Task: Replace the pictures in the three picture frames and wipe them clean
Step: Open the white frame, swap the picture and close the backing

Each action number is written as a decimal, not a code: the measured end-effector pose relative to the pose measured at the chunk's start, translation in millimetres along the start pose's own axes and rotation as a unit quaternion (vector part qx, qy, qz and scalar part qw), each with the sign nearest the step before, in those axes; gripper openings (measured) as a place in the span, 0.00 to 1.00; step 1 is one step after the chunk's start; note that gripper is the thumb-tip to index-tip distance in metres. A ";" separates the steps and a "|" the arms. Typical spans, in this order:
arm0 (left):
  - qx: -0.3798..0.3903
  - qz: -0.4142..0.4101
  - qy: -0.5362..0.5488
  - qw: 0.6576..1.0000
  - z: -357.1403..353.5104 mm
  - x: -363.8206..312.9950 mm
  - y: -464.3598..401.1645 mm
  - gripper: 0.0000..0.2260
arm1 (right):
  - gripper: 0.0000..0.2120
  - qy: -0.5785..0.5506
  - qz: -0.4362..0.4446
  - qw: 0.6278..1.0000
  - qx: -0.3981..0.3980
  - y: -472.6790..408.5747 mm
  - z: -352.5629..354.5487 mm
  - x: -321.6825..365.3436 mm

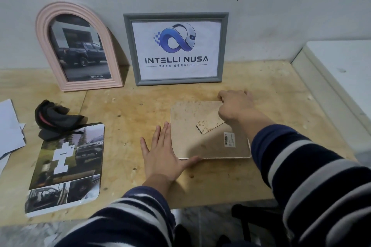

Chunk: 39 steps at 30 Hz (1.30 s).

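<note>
- A pink arched frame (78,46) leans against the pale wall (281,6) at the back left of a wooden table (130,110); it holds a picture of a dark pickup truck with the word TOYOTA along the bottom.
- Just beside it, to the right, a grey rectangular frame (175,48) also leans on the wall, holding a white sheet printed with a blue logo and the words INTELLI NUSA DATA SERVICE.
- A third frame (200,142) lies face down on the table in front of the grey one, its brown backing board up, a small barcode sticker (229,139) near its right edge and a folding stand (209,124) angled up from the board.
- The left hand (160,152) lies flat and wide open on the table, fingers spread, its thumb touching the near left corner of the face-down frame.
- The right hand (235,104) reaches over the far right corner of that frame, fingers curled downward at the edge; whether they pinch anything cannot be told.
- Both arms wear dark sleeves with pale stripes.
- At left, a loose car picture (68,166) with rounded corners lies flat, a dark cloth (54,118) crumpled just behind it, and white papers (10,126) at the table's left edge.
</note>
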<state>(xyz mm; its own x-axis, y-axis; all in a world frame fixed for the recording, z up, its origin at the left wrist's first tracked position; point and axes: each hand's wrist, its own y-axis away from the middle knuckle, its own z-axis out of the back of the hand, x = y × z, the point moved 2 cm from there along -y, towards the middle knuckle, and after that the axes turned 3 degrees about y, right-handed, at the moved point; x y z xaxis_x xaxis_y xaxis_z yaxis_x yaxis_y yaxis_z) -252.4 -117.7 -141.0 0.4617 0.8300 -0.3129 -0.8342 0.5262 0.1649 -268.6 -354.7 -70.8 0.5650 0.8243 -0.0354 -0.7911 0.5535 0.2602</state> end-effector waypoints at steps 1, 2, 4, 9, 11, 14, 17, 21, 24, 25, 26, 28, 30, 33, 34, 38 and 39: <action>-0.002 0.000 0.001 1.000 -0.1 0.0 -0.1 0.59 | 0.21 0.002 0.006 1.000 0.000 -2.0 0.9 0.6; -0.003 0.000 0.003 1.000 -0.1 -0.1 0.0 0.59 | 0.19 0.005 0.012 1.000 -0.001 -3.7 1.6 1.2; -0.004 0.003 0.005 1.000 -0.4 -0.4 -0.1 0.60 | 0.15 0.002 0.014 1.000 0.003 -7.0 2.5 1.2; -0.004 0.005 0.002 1.000 -0.9 -0.7 -0.2 0.60 | 0.12 -0.015 -0.001 1.000 0.022 -12.2 7.6 2.3; -0.005 0.007 0.001 1.000 -1.0 -0.5 0.2 0.60 | 0.10 -0.027 -0.001 0.999 0.024 -11.1 11.4 2.9; -0.010 0.010 0.001 1.000 -0.6 -1.6 0.3 0.59 | 0.12 -0.040 0.004 0.999 0.016 -8.8 11.3 4.7; -0.008 0.010 -0.002 1.000 -1.1 -1.9 0.6 0.59 | 0.15 -0.042 -0.003 0.999 0.005 -5.8 8.4 6.3; -0.014 0.011 -0.002 1.000 -0.9 -1.3 -0.2 0.59 | 0.21 0.001 0.003 1.000 0.015 -0.5 7.9 10.6; -0.014 0.012 -0.001 1.000 -2.1 -1.7 -0.7 0.59 | 0.28 0.002 0.007 0.999 0.036 1.4 4.7 12.1; -0.016 0.012 -0.001 1.000 -2.3 -1.7 -0.6 0.59 | 0.28 0.000 0.009 0.999 0.033 2.0 5.0 12.9; -0.017 0.012 -0.001 1.000 -2.4 -1.5 -0.4 0.59 | 0.28 -0.004 0.010 1.000 0.027 3.4 5.6 14.1; -0.018 0.014 0.001 1.000 -2.2 -1.4 -0.3 0.59 | 0.28 -0.024 0.005 1.000 0.014 6.8 6.1 16.1; -0.020 0.014 -0.001 1.000 -1.7 -1.5 -0.5 0.58 | 0.29 -0.040 -0.007 0.999 0.015 9.6 4.4 15.9; -0.020 0.014 -0.009 1.000 -1.2 -1.3 0.2 0.58 | 0.32 -0.108 -0.048 0.992 0.031 15.7 -1.7 6.7; -0.020 0.014 -0.010 1.000 -1.1 -1.5 0.7 0.58 | 0.34 -0.155 -0.068 0.985 0.032 18.8 -3.9 1.8; -0.025 0.012 -0.011 1.000 -0.6 -2.2 1.4 0.58 | 0.34 -0.284 -0.163 0.945 0.007 31.0 -13.1 -16.4; -0.026 0.012 -0.012 1.000 -0.7 -2.3 1.4 0.58 | 0.32 -0.288 -0.185 0.940 0.009 34.2 -15.1 -19.5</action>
<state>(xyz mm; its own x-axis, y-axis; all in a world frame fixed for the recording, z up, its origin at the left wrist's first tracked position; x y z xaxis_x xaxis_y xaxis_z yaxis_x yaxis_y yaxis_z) -254.8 -119.0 -140.7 0.4483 0.8464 -0.2874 -0.8589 0.4969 0.1236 -310.2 -350.1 -75.7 0.8372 0.3723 0.4007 -0.5151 0.7831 0.3486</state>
